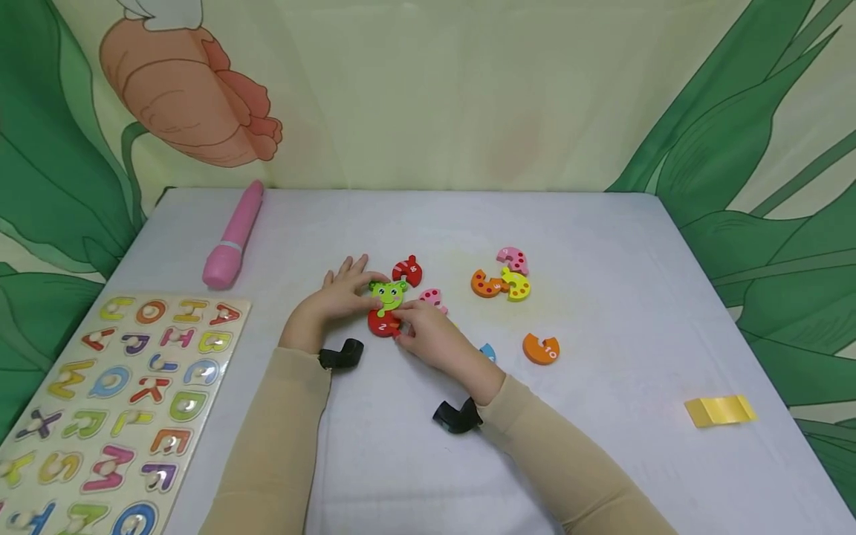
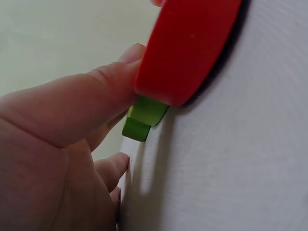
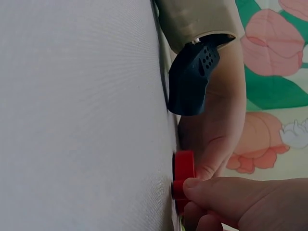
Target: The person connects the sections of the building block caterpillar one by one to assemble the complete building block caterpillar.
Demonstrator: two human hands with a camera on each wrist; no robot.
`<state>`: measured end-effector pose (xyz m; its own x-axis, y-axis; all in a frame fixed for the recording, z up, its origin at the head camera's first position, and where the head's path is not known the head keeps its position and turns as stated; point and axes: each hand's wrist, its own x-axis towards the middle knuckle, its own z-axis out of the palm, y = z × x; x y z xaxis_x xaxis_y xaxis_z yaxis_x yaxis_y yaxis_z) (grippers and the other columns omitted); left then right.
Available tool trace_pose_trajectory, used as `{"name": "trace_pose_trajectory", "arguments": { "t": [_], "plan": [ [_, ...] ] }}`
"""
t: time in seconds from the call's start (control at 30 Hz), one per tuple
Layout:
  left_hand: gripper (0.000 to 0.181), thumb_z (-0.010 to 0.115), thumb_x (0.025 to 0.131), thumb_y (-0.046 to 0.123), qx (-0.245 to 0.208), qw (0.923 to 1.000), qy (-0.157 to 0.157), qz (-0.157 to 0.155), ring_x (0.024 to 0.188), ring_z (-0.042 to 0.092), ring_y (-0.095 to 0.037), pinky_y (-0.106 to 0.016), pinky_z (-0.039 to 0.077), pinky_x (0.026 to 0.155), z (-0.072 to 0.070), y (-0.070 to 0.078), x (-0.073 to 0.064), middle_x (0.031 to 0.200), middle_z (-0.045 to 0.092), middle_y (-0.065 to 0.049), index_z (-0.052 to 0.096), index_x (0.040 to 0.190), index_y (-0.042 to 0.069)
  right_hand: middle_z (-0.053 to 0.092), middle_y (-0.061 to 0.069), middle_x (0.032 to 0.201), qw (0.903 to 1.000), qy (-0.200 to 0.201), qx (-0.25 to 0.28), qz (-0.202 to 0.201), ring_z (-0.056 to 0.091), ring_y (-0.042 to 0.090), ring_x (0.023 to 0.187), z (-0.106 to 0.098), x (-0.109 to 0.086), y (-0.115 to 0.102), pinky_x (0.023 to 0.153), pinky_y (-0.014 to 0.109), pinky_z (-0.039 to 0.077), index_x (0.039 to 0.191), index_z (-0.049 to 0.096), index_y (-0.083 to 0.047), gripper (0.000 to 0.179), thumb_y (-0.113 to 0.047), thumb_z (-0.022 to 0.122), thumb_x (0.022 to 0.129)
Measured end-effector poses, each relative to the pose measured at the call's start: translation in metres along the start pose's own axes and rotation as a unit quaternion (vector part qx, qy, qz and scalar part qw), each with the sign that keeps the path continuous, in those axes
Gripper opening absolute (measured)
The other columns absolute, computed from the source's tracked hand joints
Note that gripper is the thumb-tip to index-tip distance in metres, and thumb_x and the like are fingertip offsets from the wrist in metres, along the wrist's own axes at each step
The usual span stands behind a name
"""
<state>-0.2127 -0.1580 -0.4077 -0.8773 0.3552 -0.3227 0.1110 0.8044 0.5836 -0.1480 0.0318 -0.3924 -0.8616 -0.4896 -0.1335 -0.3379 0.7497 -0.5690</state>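
A green animal-head puzzle piece (image 1: 388, 294) with big eyes lies against a red curved puzzle piece (image 1: 383, 325) marked 2. My left hand (image 1: 334, 303) pinches the green head between thumb and index finger, its other fingers spread over the table. In the left wrist view the thumb also touches the edge of the red piece (image 2: 187, 48). From the right side, my right hand (image 1: 438, 338) pinches the red piece's end with thumb and fingers. Just behind lies a red striped piece (image 1: 407, 271), and a pink dotted piece (image 1: 432, 297) is partly hidden by the right hand.
Pink (image 1: 513, 258), yellow (image 1: 516, 285) and orange (image 1: 487, 284) pieces cluster right of centre. Another orange piece (image 1: 541, 349) and a partly covered blue piece (image 1: 488, 352) lie nearer. A letter board (image 1: 234, 327) and pink toy microphone (image 1: 234, 236) are left; a yellow strip (image 1: 720, 411) is far right.
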Motion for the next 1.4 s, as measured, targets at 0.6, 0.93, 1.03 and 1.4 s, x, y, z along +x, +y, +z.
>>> {"name": "trace_pose_trajectory", "arguments": {
  "t": [0.6, 0.93, 1.03, 1.4],
  "plan": [
    [0.062, 0.060, 0.078, 0.041, -0.035, 0.9992, -0.014, 0.009, 0.139, -0.017, -0.033, -0.061, -0.013, 0.106, 0.000, -0.008, -0.002, 0.154, -0.004, -0.011, 0.042, 0.136, 0.025, 0.058, 0.008, 0.111, 0.9828, 0.132, 0.127, 0.022, 0.053, 0.017, 0.077, -0.078, -0.057, 0.039, 0.069, 0.026, 0.048, 0.118, 0.057, -0.011, 0.032, -0.016, 0.060, 0.086],
    [0.061, 0.062, 0.078, 0.035, -0.010, 0.9998, -0.012, -0.009, 0.139, -0.018, -0.031, -0.059, -0.012, 0.107, 0.000, -0.002, -0.002, 0.154, -0.004, -0.009, 0.043, 0.135, 0.028, 0.054, 0.012, 0.121, 0.9788, 0.123, 0.066, 0.150, 0.053, 0.023, 0.091, -0.100, -0.110, 0.110, 0.071, 0.025, 0.047, 0.123, 0.052, -0.008, 0.037, -0.021, 0.056, 0.089],
    [0.060, 0.063, 0.078, 0.034, -0.013, 0.9998, -0.010, -0.010, 0.139, -0.018, -0.031, -0.059, -0.012, 0.107, 0.000, -0.002, -0.001, 0.154, -0.003, -0.008, 0.044, 0.134, 0.028, 0.055, 0.012, 0.121, 0.9819, 0.098, 0.060, 0.150, 0.053, 0.023, 0.094, -0.098, -0.115, 0.116, 0.075, 0.029, 0.045, 0.124, 0.052, -0.008, 0.039, -0.022, 0.057, 0.089],
    [0.059, 0.064, 0.078, 0.034, -0.002, 0.9999, -0.012, -0.011, 0.139, -0.017, -0.031, -0.060, -0.011, 0.107, 0.000, -0.002, 0.002, 0.154, -0.003, -0.008, 0.044, 0.133, 0.028, 0.055, 0.012, 0.120, 0.9851, 0.063, 0.062, 0.148, 0.050, 0.026, 0.103, -0.095, -0.098, 0.119, 0.084, 0.038, 0.045, 0.125, 0.051, -0.011, 0.039, -0.023, 0.057, 0.089]
  ]
}}
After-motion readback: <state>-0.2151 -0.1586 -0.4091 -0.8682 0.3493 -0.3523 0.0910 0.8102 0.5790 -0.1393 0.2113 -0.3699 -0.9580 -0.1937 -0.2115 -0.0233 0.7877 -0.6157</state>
